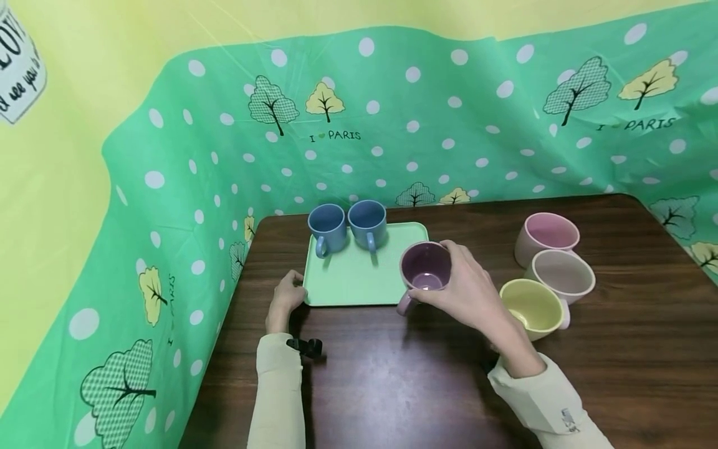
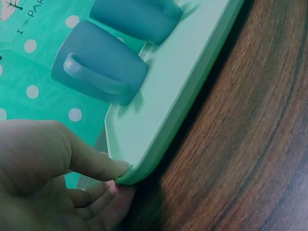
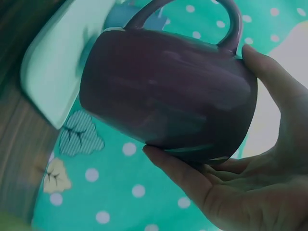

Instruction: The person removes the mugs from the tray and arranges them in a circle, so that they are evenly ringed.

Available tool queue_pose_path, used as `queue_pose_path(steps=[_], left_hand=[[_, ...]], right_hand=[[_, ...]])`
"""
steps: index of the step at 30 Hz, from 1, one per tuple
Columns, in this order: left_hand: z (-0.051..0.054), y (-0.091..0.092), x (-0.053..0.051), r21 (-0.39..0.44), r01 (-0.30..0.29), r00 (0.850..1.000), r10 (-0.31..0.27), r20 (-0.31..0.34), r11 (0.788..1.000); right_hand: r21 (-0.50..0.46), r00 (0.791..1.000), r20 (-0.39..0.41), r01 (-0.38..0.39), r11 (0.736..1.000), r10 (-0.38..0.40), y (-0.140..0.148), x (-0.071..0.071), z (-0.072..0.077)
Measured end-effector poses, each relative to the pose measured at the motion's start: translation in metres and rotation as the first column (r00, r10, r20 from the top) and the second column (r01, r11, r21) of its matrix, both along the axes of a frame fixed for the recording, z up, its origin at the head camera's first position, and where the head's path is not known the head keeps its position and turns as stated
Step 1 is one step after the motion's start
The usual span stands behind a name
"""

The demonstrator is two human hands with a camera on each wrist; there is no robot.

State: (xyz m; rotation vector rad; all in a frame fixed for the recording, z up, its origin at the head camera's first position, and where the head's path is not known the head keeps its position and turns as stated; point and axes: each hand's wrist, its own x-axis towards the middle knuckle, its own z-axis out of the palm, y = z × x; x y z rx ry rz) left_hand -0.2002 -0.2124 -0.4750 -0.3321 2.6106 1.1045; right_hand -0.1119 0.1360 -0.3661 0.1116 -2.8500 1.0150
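– Purple mug [image 1: 424, 267] in the right hand [image 1: 470, 288], is that correct?

– Yes, the fingers grasp it: thumb beside the handle, the others reaching round the far side. Its mouth faces up and its handle points toward the person.

– Where exactly is it?

– At the front right corner of the green tray [image 1: 342, 280], covering that corner in the head view. How high it is above the tray, I cannot tell.

– And the left hand [image 1: 287, 296]?

– It pinches the tray's front left corner, thumb on the rim, the other fingers lower down against the edge.

– What stands on the tray?

– The left blue mug [image 1: 330, 236] and the right blue mug [image 1: 368, 226], upright at the back, just beside each other, handles toward the person.

– Off to the right?

– A yellow mug [image 1: 530, 308] nearest the person, then a white mug [image 1: 563, 274], then a pink mug [image 1: 544, 236] farthest away. All three stand upright, close together, on the dark wooden table [image 1: 381, 386].

– Behind everything?

– A green and yellow cloth [image 1: 392, 93] with white dots and printed trees.
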Motion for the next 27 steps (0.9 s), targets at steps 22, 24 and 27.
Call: queue_pose_path(steps=[22, 24, 27], left_hand=[[0.000, 0.001, -0.002, 0.005, -0.027, 0.999, 0.027, 0.020, 1.000], [0.000, 0.001, -0.002, 0.009, -0.024, 1.000, 0.024, 0.020, 1.000], [0.000, 0.001, -0.001, 0.013, -0.021, 1.000, 0.021, 0.019, 1.000]], right_hand=[[0.121, 0.993, -0.010, 0.121, 0.985, -0.120, 0.051, 0.000, -0.019], [0.139, 0.992, -0.003, 0.127, 0.982, -0.128, 0.053, 0.000, -0.021], [0.146, 0.991, 0.008, 0.130, 0.981, -0.132, 0.055, -0.001, -0.024]])
